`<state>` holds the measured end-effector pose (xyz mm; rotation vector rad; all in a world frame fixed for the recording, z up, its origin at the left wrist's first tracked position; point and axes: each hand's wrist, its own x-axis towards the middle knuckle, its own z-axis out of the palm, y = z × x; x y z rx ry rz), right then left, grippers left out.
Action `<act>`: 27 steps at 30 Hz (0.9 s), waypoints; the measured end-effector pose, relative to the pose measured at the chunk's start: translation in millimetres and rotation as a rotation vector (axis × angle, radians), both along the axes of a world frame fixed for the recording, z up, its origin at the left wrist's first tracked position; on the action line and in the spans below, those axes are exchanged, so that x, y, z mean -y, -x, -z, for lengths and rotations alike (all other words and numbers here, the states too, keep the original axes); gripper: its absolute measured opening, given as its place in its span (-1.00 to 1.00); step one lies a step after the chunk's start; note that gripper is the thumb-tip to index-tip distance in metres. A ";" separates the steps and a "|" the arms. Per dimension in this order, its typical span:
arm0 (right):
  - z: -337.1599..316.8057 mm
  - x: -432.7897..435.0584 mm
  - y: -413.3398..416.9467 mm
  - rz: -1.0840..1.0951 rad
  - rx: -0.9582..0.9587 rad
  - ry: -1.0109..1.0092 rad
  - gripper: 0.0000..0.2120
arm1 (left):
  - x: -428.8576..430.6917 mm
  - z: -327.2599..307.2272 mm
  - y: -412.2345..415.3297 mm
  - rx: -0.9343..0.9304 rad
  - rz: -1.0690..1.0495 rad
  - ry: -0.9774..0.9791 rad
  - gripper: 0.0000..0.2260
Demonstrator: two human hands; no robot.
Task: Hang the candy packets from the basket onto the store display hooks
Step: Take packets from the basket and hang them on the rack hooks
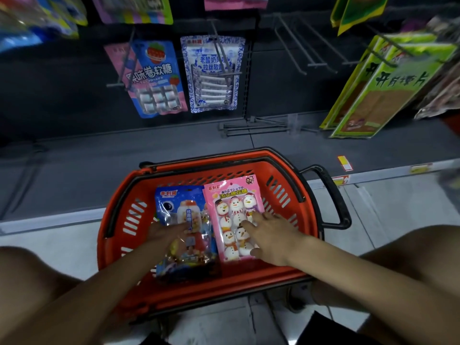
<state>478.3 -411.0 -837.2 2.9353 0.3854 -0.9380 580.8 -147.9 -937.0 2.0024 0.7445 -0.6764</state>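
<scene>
1. While both candy packets lie flat in the red basket [117,215], I log the pink snowman packet [231,195] on the right. The blue packet [174,202] lies against its left edge.
2. Handling, by my judgement: both are light, floppy pouches of glossy film, likely slippery. The pink one holds soft moulded sweets that would squash under a hard squeeze. The best hold is a pinch on the flat sealed strip at the top, by the hang hole, which faces away from me.
3. Right hand [268,237]: its fingers [249,224] are spread wide and straight, lying flat on the lower right part of the pink packet. The thumb tip sits at the packet's bottom edge, and nothing is curled round it.
4. Left hand [165,235]: it is laid across the middle of the blue packet. I cannot tell whether the thumb is tucked under the packet or whether the hand only rests on it.
5. Bare display hooks [296,53]: they are on the dark panel above, well apart from the basket.
</scene>
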 end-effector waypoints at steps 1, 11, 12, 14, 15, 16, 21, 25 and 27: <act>-0.8 0.4 0.6 0.005 -0.004 -0.003 -0.33 | -1.8 -1.5 0.2 0.035 -0.018 0.008 -0.57; -7.4 8.4 2.7 0.070 -0.006 -0.030 -0.39 | -4.3 -47.2 19.2 0.545 0.382 -0.198 -0.72; -8.0 9.6 3.0 0.080 -0.001 -0.040 -0.39 | -4.6 -55.8 20.0 0.564 0.378 -0.192 -0.71; -9.8 11.9 4.3 0.097 0.010 -0.056 -0.39 | -6.7 -71.4 21.1 0.608 0.354 -0.145 -0.69; -10.9 12.8 4.8 0.106 0.018 -0.068 -0.39 | -6.5 -81.6 21.7 0.640 0.344 -0.113 -0.69; -12.2 13.6 5.0 0.115 0.029 -0.085 -0.38 | -6.2 -91.6 22.4 0.672 0.339 -0.076 -0.69; -27.3 9.9 1.4 0.195 0.121 -0.248 -0.28 | -2.1 -136.4 26.3 0.671 0.291 0.234 -0.73; -48.3 -2.5 -7.3 0.502 0.154 -0.714 -0.08 | 1.3 -163.7 29.7 0.540 0.163 0.555 -0.72; -57.9 -10.2 -11.4 0.678 0.168 -0.966 -0.04 | 0.7 -171.2 30.9 0.495 0.156 0.690 -0.68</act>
